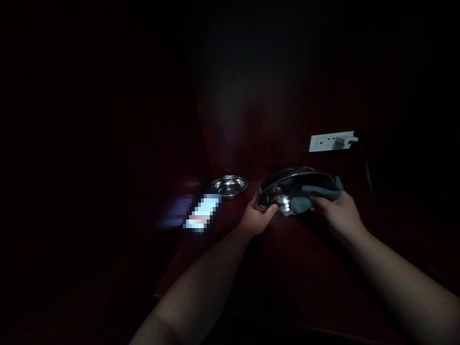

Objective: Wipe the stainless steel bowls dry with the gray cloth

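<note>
- Left hand [256,221]: the fingers grasp the near-left edge of a large metal bowl [279,191], the thumb lying over its rim.
- Right hand [343,214]: the fingers clasp a grey-green cloth [321,190], which reaches into the bowl and over its right rim.
- Large bowl: tilted between the two hands, its shiny hollow partly in sight; from where I stand, I cannot tell whether its underside touches the dark red worktop [230,227].
- Small metal dish [230,186]: upright on the worktop, left of the bowl and apart from it.
- Phone [202,213]: screen lit but illegible, just beside the dish, on its near-left side.
- White socket plate [319,142]: on the wall, beyond the right hand, with a plug [339,142] inserted.
</note>
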Tool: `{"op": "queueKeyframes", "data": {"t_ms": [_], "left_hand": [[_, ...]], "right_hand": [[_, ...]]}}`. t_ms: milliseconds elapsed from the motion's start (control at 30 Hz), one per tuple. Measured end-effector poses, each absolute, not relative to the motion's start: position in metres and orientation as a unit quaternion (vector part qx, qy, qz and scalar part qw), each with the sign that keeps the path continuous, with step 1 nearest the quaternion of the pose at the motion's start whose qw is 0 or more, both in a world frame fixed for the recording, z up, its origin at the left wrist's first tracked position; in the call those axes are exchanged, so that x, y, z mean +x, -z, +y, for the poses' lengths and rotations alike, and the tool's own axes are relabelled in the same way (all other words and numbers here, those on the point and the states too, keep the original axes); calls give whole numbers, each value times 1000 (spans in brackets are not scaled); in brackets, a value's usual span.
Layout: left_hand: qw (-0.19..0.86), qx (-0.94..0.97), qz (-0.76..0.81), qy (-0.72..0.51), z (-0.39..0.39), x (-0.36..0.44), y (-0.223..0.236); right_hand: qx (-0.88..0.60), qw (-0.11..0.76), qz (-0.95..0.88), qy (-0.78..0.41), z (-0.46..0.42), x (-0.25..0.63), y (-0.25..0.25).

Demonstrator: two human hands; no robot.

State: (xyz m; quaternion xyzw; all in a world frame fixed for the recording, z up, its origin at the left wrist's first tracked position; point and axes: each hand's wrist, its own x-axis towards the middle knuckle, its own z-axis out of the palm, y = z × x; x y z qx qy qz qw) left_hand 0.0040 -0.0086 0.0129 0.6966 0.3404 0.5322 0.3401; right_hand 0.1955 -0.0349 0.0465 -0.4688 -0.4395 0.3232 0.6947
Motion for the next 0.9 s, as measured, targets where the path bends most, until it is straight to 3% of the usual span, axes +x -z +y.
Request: {"op": "queueKeyframes", "data": {"t_ms": [200,567,900], "left_hand": [[394,641,394,-528,-11,8,-14],[274,740,322,-523,-9,-2,-21],[318,695,352,-540,-4,0,-13]], "right_hand": [[-522,644,-487,-274,-34,201,-41],[-585,613,-519,-114,-43,208,-52],[-582,666,-427,-189,-45,202,-60]]}}
